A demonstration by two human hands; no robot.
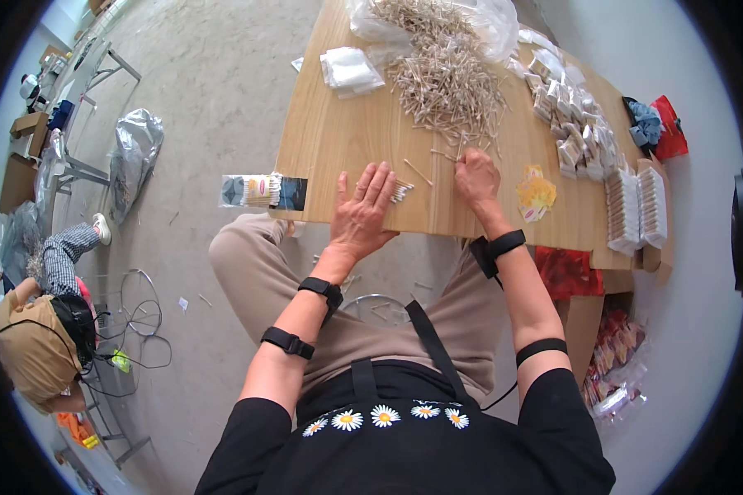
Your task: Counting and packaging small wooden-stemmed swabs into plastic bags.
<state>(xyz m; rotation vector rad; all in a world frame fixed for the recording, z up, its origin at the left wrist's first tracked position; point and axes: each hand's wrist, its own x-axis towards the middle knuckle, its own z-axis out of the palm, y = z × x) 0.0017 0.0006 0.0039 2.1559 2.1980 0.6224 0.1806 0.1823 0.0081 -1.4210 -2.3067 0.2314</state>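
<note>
My left hand (360,213) lies palm down near the table's front edge, fingers stretched out flat. Beside and partly under its fingers is a small bunch of cotton swabs (401,192). Fingers curled into a pinch, my right hand (477,179) is at the near end of a big loose heap of cotton swabs (450,78). A swab (445,154) sticks out to the left by its fingertips; how many it holds is hidden. Between the hands, a single cotton swab (418,172) rests on the wooden table (322,140).
Clear plastic bags (351,70) lie at the back left. A swab-filled packet (260,191) overhangs the left edge. Yellow cards (536,195) lie right of my right hand. Several filled packs (571,120) and stacked packs (623,210) line the right side. Another person (45,330) sits far left.
</note>
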